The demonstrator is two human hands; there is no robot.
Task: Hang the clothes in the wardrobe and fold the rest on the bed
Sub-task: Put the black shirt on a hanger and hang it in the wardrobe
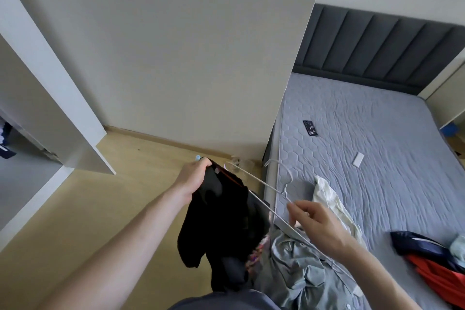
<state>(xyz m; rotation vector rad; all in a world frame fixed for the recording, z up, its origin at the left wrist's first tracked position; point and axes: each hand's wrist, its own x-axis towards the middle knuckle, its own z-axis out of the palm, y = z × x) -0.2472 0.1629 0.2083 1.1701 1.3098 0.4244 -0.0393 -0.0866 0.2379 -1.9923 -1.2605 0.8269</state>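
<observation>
I'm gripping a black garment [221, 211] in my left hand [192, 178] and pinching a white wire hanger [261, 190] with my right hand [315, 224]; nothing's hung yet, and 3 heaps are waiting on the bed [377, 133] by my right.

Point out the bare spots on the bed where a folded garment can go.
Free: the mattress between the phone and headboard, and the stretch past the white card toward the right edge. Crowded: the near end, with the cream garment, grey-green shirt and red-navy clothes.
</observation>
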